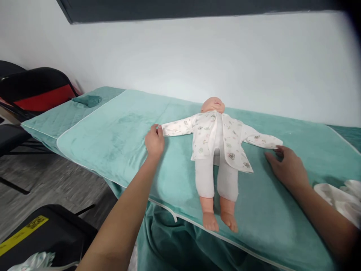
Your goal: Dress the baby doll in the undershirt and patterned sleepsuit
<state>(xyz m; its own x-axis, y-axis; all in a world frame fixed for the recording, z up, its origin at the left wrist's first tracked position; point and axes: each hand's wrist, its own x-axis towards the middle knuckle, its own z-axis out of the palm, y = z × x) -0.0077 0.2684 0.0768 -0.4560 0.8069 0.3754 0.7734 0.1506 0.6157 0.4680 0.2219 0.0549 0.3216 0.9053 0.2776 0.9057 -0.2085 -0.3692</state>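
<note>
A baby doll lies on its back on the treatment bed, feet towards me. It wears an open white printed jacket over a white body with white legs, and both sleeves stretch out sideways. At the cuff of the sleeve on the left, my left hand has its fingers closed on the edge. My right hand is by the other sleeve's cuff, fingertips touching its end and thumb held apart. No doll hands show beyond the cuffs.
A teal cover with white piping spreads over the bed, which stands against a white wall. White cloth lies at the right edge. Black chairs stand at the left, and another chair at the lower left holds some printed fabric.
</note>
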